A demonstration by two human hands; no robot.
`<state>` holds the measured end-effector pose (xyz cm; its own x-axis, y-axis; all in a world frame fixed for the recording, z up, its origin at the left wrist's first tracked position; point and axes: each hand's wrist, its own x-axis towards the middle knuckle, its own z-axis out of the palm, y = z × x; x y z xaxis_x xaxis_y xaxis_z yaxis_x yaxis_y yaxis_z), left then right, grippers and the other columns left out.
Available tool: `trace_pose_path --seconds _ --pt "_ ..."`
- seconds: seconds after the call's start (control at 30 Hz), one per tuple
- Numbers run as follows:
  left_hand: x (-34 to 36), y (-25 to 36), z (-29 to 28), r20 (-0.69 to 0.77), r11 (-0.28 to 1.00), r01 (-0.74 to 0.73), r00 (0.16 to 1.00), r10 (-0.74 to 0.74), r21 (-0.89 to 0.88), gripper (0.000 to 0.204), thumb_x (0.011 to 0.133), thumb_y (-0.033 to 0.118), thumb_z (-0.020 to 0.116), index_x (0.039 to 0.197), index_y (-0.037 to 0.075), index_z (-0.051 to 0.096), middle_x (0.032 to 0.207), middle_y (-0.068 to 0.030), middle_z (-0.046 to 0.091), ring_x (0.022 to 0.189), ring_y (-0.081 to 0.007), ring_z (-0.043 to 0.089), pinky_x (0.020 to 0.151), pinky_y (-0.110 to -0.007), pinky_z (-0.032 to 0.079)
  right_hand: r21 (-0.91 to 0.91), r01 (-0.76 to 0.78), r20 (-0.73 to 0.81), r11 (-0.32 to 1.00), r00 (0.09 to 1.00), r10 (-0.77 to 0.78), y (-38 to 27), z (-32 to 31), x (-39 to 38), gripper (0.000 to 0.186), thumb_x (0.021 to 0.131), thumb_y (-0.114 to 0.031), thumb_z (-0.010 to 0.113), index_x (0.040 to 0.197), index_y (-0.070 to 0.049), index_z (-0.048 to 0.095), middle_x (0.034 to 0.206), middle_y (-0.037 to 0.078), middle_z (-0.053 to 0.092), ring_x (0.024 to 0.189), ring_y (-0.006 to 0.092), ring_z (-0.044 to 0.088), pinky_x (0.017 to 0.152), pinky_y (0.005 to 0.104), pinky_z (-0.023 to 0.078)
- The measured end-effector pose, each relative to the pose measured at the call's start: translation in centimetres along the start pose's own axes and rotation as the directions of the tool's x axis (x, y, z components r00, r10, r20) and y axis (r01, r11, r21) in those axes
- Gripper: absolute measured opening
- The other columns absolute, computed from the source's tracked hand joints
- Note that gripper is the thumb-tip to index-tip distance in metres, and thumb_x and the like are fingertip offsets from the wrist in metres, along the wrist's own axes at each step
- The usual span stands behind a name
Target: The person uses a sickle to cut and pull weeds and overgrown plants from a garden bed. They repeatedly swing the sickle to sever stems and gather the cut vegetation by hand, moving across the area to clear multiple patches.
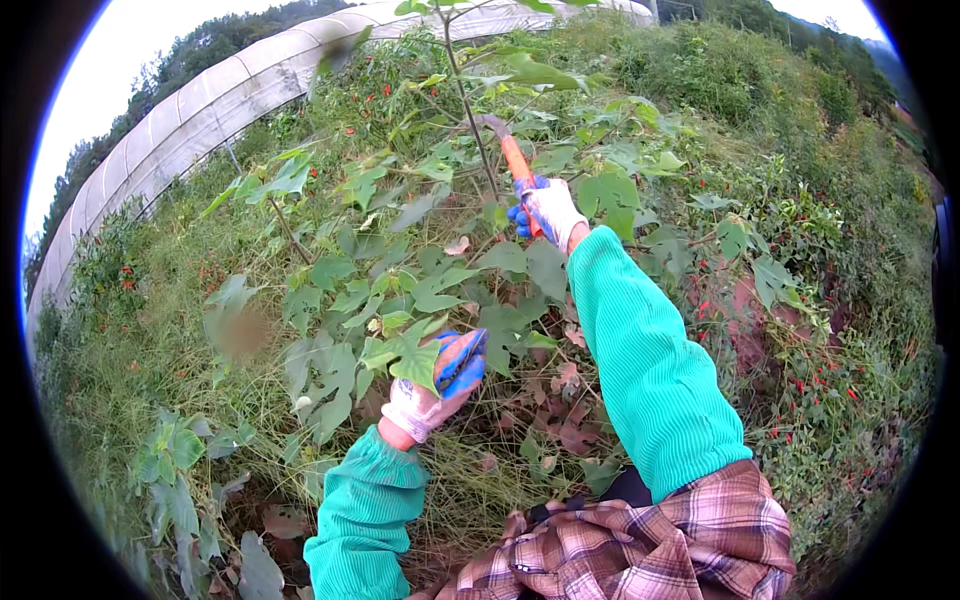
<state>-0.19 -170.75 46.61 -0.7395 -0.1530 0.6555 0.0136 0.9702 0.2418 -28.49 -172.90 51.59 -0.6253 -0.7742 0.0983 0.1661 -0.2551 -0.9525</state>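
My right hand (550,210), in a white and blue work glove, is closed round the orange handle (517,162) of a sickle. Its curved metal blade (490,122) reaches behind or against a thin upright stem (463,95) of a tall leafy plant. Nearer to me, my left hand (437,385), gloved alike, has its fingers curled in among broad lobed leaves (405,355). One leaf covers part of that hand, so whatever it grips cannot be made out. Green ribbed sleeves (655,365) cover both my forearms.
Dense grass and weeds (180,350) surround the plant on a slope. Bushes with red peppers (800,400) grow at the right, with more at the far left. A long white plastic greenhouse tunnel (200,110) runs along the back left. Dry brown leaves (575,430) lie below my arms.
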Motion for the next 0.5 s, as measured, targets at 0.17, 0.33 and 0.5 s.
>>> trace_pose_path --seconds 0.17,0.33,0.5 --pt "6.1 -1.8 -3.9 0.238 0.827 -0.236 0.963 0.128 0.511 0.052 0.074 0.02 0.058 0.122 0.01 0.041 0.11 -0.0101 0.053 0.104 -0.0285 0.048 0.091 -0.042 0.034 -0.218 -0.036 0.165 0.975 0.984 0.073 4.1 3.8 -7.1 0.024 0.083 -0.024 0.051 0.102 -0.01 0.049 0.055 0.007 0.054 0.034 0.0134 0.045 0.03 0.0287 0.04" --pt "11.6 -7.9 -7.0 0.271 0.267 -0.213 0.941 -0.202 0.94 0.082 0.06 0.035 0.069 0.129 0.016 0.03 0.128 -0.0052 0.039 0.122 -0.0224 0.031 0.104 -0.04 0.017 -0.255 0.015 0.193 0.967 0.981 0.036 8.9 4.5 -12.0 0.036 0.083 -0.02 0.052 0.118 -0.017 0.045 0.058 0.004 0.051 0.04 0.0109 0.046 0.032 0.026 0.038" --pt "12.9 -11.3 -8.4 0.269 0.17 -0.209 0.691 -0.671 0.963 0.091 0.062 0.04 0.069 0.134 0.02 0.018 0.136 -0.0049 0.029 0.127 -0.0232 0.024 0.104 -0.045 0.013 -0.64 0.354 0.258 0.682 0.935 -0.242 9.9 2.2 -15.9 0.051 0.081 -0.028 0.054 0.124 -0.008 0.038 0.066 0.014 0.054 0.048 0.0186 0.052 0.048 0.0337 0.042"
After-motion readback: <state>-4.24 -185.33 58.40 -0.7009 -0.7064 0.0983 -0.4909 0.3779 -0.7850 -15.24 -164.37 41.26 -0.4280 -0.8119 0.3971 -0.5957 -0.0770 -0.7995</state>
